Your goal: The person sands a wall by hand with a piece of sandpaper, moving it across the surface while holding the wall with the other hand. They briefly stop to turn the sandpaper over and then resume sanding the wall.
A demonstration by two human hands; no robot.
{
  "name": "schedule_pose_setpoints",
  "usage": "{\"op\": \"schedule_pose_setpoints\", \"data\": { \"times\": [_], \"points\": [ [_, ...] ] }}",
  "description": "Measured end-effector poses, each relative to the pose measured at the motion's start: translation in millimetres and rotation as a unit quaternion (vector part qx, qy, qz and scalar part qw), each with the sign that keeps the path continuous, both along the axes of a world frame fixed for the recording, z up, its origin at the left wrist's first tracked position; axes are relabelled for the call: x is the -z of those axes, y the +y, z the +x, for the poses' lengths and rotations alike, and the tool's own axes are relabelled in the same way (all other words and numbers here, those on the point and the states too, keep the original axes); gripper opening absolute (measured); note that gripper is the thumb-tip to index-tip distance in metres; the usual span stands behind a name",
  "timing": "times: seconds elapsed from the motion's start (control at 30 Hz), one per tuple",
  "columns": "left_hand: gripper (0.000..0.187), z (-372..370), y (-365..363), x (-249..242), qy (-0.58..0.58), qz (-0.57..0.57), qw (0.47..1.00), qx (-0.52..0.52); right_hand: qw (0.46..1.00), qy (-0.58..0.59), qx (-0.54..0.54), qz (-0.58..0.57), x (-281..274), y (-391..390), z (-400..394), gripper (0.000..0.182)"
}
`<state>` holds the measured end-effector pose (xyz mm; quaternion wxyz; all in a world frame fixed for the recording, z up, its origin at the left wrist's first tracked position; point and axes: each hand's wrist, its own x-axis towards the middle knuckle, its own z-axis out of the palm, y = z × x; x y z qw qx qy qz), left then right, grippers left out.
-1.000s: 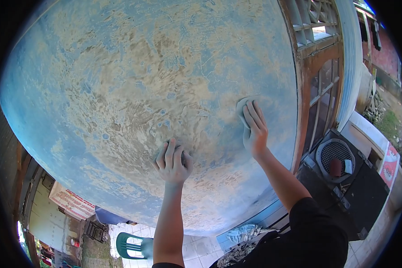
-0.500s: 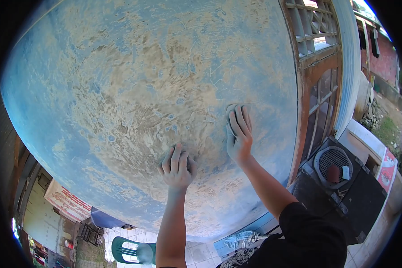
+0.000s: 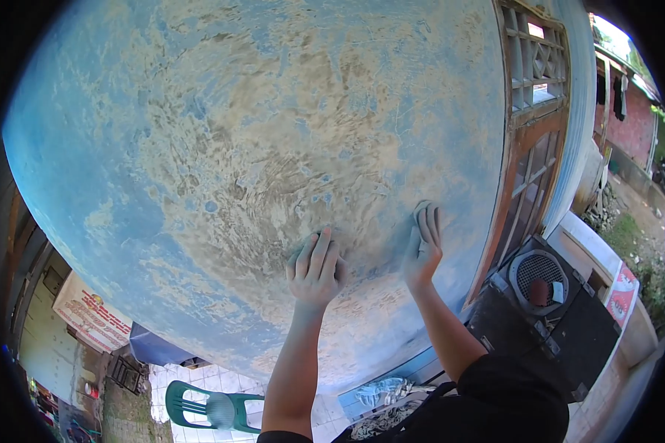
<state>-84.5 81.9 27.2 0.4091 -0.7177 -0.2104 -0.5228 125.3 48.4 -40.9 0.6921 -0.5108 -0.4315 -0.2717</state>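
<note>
In front of me is a blue wall (image 3: pixel 74 170), its paint worn through to broad tan and grey patches. My left hand (image 3: pixel 318 269), coated in pale dust, presses on a patch with its fingers bent and closed; what lies under them is hidden. Further right and slightly higher, my right hand (image 3: pixel 424 247) also touches the wall. Its dusty fingers are held together and curled, and I cannot make out what is beneath the palm.
A wooden door frame (image 3: pixel 501 177) borders the wall on the right. Below it stands a black speaker box (image 3: pixel 580 336) with a reddish-brown piece (image 3: pixel 539 292) on its grille. A green plastic chair (image 3: pixel 188 406) and a printed carton (image 3: pixel 89 314) are at lower left.
My right hand has slid down the wall, with its fingers more curled. My left hand stays near the same worn patch, shifted slightly upward. The view has turned a little to the left.
</note>
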Motion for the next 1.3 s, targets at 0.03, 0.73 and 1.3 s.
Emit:
{"op": "schedule_pose_setpoints", "data": {
  "times": [0.03, 0.73, 1.3],
  "points": [
    [0.019, -1.4, -1.3, -0.8, -0.004, -0.008, 1.000, 0.000, 0.999, 0.029, -0.018, -0.010, -0.3, -6.4, -18.3, 0.033],
    [0.042, 0.3, -12.0, 40.0, -0.015, -0.086, 0.995, -0.039, 0.995, 0.100, 0.007, -0.030, -24.2, -7.0, -30.3, 0.034],
    [0.069, -7.6, -33.1, -53.5, 0.079, -0.185, 0.977, -0.069, 0.961, -0.275, -0.020, 0.011, -153.4, 12.5, 50.9, 0.048]
  ]
}}
